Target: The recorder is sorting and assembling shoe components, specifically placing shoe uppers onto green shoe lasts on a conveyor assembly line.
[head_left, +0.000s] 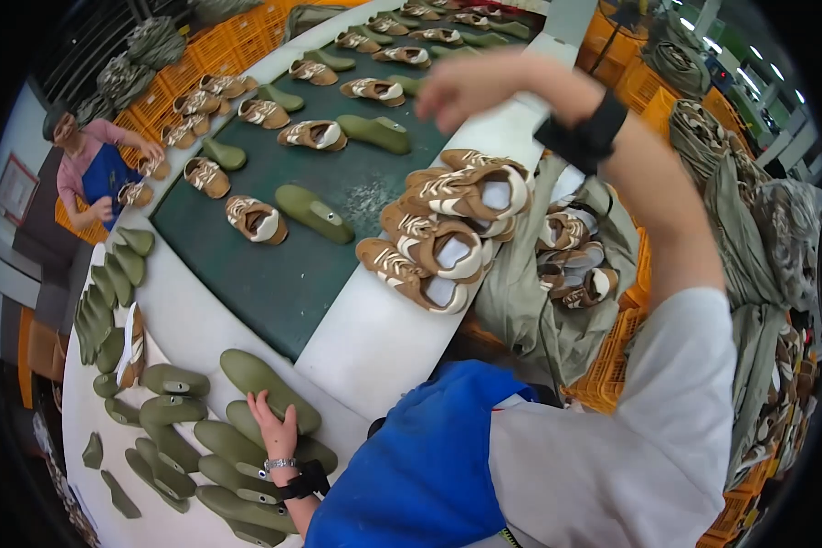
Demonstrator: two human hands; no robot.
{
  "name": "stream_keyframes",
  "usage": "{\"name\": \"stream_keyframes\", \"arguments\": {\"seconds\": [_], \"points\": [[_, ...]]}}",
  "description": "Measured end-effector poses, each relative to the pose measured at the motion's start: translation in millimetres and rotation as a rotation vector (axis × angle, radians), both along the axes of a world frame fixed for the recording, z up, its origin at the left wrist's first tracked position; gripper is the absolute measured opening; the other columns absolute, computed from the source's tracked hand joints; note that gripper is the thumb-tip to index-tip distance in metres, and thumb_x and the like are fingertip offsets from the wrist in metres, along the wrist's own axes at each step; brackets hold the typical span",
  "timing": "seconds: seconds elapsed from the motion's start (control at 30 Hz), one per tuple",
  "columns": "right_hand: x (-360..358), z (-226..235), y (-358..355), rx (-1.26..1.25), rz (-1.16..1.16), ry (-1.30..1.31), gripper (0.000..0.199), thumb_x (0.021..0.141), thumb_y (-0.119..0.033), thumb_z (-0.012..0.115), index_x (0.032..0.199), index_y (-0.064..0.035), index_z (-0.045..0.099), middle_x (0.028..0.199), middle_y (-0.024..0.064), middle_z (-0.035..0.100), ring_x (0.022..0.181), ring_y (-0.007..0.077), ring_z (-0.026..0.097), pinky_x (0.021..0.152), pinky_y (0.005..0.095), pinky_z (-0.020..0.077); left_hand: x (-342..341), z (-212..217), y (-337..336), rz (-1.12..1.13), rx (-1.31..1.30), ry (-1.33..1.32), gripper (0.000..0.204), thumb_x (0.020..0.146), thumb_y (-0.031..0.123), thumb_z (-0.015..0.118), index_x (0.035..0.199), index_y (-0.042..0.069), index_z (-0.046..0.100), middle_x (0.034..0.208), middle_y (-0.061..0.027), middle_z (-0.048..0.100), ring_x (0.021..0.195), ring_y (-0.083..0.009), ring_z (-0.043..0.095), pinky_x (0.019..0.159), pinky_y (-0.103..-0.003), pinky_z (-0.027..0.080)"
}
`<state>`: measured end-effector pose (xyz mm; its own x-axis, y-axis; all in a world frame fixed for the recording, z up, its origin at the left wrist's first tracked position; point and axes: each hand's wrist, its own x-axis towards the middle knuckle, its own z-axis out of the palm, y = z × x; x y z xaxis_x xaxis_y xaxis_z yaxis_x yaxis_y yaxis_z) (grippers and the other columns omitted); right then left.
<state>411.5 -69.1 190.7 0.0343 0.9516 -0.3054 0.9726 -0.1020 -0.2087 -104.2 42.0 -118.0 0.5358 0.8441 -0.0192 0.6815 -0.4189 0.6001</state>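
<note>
Standing amid orange crates (247,36), a white table (181,294) bears lasts (254,371).

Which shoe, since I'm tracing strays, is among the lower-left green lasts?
The brown shoe up and left of the left hand, the only one amid those lasts.

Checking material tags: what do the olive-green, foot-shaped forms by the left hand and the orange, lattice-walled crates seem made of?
Olive-green foot-shaped forms: probably hard plastic, smooth and satin, given even colour and soft sheen. Orange lattice-walled crates: likely moulded plastic, given uniform colour and regular openings; finish unclear.
</note>
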Motion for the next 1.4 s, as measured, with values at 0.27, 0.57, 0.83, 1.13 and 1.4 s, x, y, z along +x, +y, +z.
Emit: {"name": "stream_keyframes", "arguments": {"seconds": [0.27, 0.57, 0.83, 1.13, 1.4], "points": [[28, -192, -139, 0.169, -0.202, -0.486, 0.025, 0.063, -0.023, 0.072, 0.084, -0.0096, 0.066, 0.105, 0.0089, 0.058, 0.101, 0.0287, 0.051, 0.076, 0.0366, 0.0464, 8, -2, 6, -0.013, 0.007, 0.012, 0.056, 0.072, 0.013, 0.064, 0.121, 0.003, 0.039, 0.136, -0.0234, 0.024, 0.123, -0.04, 0.03, 0.099, -0.04, 0.032], [-52, -141, -125, 0.365, -0.29, 1.507, 0.057, 0.073, -0.033, 0.07, 0.116, -0.0004, 0.051, 0.104, 0.0012, 0.059, 0.091, 0.0062, 0.054, 0.077, 0.022, 0.0445, 79, 96, -5, -0.111, 0.017, -0.374, 0.061, 0.074, 0.011, 0.066, 0.128, 0.004, 0.039, 0.133, -0.0157, 0.038, 0.125, -0.0268, 0.035, 0.102, -0.038, 0.029], [-119, -160, -80, -0.215, 0.063, 1.561, 0.049, 0.066, -0.028, 0.077, 0.101, 0.0023, 0.06, 0.091, -0.0006, 0.063, 0.081, 0.0054, 0.053, 0.072, 0.0204, 0.0433, 122, 185, -1, -0.16, -0.772, -1.109, 0.039, 0.083, 0.025, 0.06, 0.112, 0.0, 0.051, 0.101, -0.0075, 0.06, 0.088, -0.014, 0.059, 0.078, -0.028, 0.048], [-153, -130, -19, -0.217, -0.005, 1.141, 0.034, 0.075, -0.026, 0.069, 0.093, 0.0001, 0.058, 0.086, 0.0015, 0.062, 0.076, 0.0061, 0.054, 0.067, 0.0227, 0.044, 72, 54, 7, 0.229, -0.104, -0.621, 0.041, 0.078, 0.028, 0.065, 0.109, 0.003, 0.054, 0.093, -0.0111, 0.06, 0.073, -0.0225, 0.061, 0.069, -0.03, 0.049], [-192, -197, 7, -0.234, 0.331, 0.202, 0.043, 0.069, -0.035, 0.067, 0.097, -0.0038, 0.057, 0.092, 0.0182, 0.061, 0.089, 0.0338, 0.058, 0.077, 0.0405, 0.0457, 30, 20, -48, 0.326, 0.099, 0.316, 0.074, 0.071, 0.024, 0.066, 0.133, 0.013, 0.029, 0.122, -0.0271, 0.042, 0.077, -0.038, 0.06, 0.065, -0.044, 0.05]]}}
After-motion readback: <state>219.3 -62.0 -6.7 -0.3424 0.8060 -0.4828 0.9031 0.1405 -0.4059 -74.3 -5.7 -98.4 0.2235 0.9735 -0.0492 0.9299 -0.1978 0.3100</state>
